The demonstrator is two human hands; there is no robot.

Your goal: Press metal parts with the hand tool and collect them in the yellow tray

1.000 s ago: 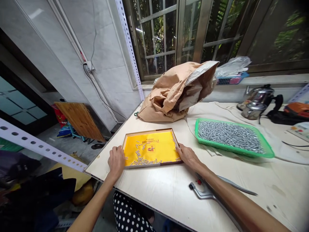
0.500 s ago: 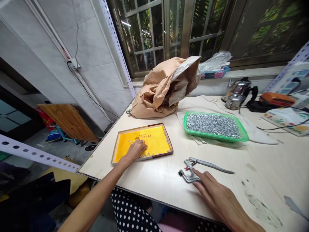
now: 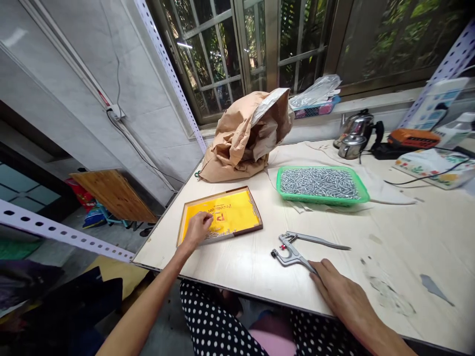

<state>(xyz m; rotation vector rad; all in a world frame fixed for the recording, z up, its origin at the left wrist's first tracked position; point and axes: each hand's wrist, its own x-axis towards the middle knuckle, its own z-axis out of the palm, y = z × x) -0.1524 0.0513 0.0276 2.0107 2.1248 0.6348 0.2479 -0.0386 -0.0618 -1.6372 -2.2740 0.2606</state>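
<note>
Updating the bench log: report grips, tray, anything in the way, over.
Left grip over yellow-bottomed tray, hold unclear. Right grip on hand-press pliers. Metal pins in tray. No obstruction seen.

Place: a small workshop
Worktable: plier-like tool, green tray of metal pieces
Frame post: perforated metal

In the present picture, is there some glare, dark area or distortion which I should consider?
Head view: pale tabletop brightly lit; head view: dark cloth pile at lower left loses detail in shadow; head view: white streak of glare on the window; head view: perforated post leans, perhaps from wide lens or tilted head.
</note>
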